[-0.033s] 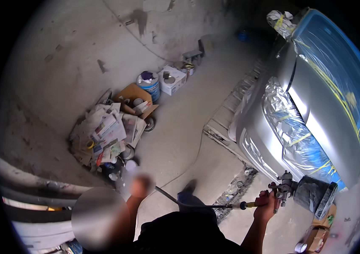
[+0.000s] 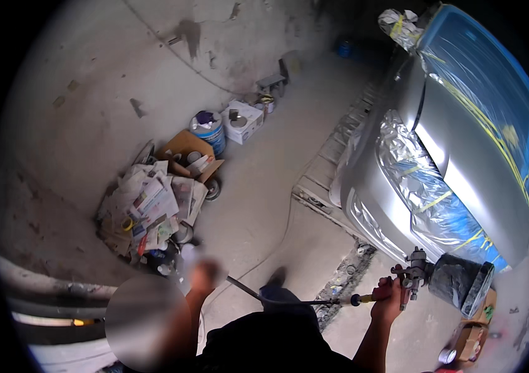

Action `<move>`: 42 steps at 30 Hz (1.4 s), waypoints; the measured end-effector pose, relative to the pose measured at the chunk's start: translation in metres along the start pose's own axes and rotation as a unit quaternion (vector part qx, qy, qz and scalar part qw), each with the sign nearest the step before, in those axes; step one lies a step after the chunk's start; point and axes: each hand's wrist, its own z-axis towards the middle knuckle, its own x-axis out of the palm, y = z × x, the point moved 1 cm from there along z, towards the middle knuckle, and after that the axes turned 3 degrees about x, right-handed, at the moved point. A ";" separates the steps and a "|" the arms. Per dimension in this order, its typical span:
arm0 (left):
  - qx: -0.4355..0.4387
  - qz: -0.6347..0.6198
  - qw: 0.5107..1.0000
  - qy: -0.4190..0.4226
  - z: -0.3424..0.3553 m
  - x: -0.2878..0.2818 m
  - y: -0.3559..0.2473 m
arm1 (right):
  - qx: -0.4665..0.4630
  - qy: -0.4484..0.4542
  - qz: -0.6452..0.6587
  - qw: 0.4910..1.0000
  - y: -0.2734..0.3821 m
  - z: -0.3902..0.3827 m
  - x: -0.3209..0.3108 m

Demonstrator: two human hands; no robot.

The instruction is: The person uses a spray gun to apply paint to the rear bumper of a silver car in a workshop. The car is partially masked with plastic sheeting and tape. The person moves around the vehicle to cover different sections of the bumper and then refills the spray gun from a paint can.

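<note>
Holding a spray gun (image 2: 415, 268) in the right grip (image 2: 387, 296), fingers wrapped closed around its handle, at the lower right of the view, near the close end of a silver vehicle (image 2: 454, 133). Cannot tell the exact gap between them. Standing with its long axis up the view, leaning slightly right at the top, upper end toward the vehicle. Cannot tell the precise aim of the nozzle. Carrying a dark cup (image 2: 452, 277) on the right side, long axis running right and a little down. Joined at the handle's left end to a yellow fitting (image 2: 366, 298) and a dark hose (image 2: 302, 303). Running leftward in front of the torso, in a shallow sag, then up to the left grip (image 2: 205, 276). Closed around the hose there, though too blurred for single fingers. Reaching in from the lower edge with both forearms, each slanting up and to the right. Keeping hands well apart, left slightly higher. Covering parts of the vehicle with crinkled foil (image 2: 401, 152) and blue film (image 2: 482, 68).
</note>
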 end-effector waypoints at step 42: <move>0.501 -0.166 0.791 0.311 0.686 -0.002 -0.182 | -0.215 -0.556 -0.108 0.796 0.039 0.054 0.273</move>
